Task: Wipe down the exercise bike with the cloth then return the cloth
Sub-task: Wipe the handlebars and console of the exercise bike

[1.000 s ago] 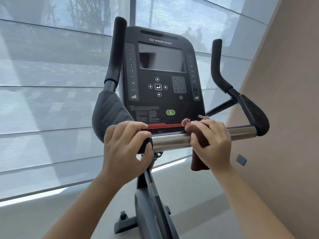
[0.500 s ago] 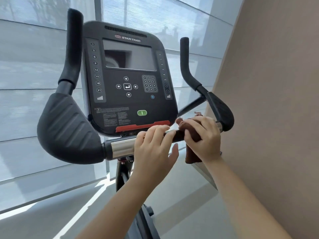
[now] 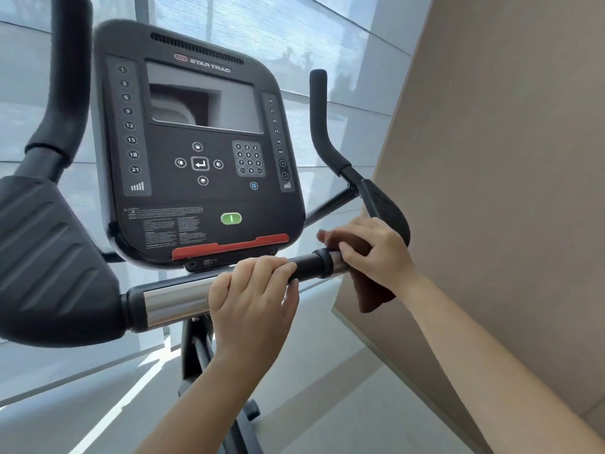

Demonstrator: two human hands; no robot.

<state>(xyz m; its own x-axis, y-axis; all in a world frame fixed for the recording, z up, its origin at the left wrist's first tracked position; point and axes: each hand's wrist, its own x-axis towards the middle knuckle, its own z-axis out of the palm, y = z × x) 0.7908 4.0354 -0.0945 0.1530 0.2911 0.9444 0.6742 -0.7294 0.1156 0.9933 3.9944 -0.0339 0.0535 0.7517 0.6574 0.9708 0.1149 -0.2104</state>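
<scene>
The exercise bike's black console [image 3: 199,149] fills the middle of the view, with a chrome and black handlebar [image 3: 173,298] running across below it. My left hand [image 3: 253,296] is wrapped around the middle of that bar. My right hand [image 3: 376,253] presses a brown cloth [image 3: 373,293] around the bar's right end, just below the right black elbow pad [image 3: 384,204]. The cloth's loose end hangs under the bar. A large black elbow pad [image 3: 55,257] sits at the left.
A beige wall [image 3: 507,158] stands close on the right, almost touching the right handlebar. Frosted window panels [image 3: 343,54] lie behind the bike. Two upright black grips [image 3: 319,109] rise beside the console. The bike's post [image 3: 196,348] drops to a pale floor.
My right hand with the cloth has slid rightward along the bar to its end. My left hand shifted from the left grip to the bar's middle. The view moved closer and right.
</scene>
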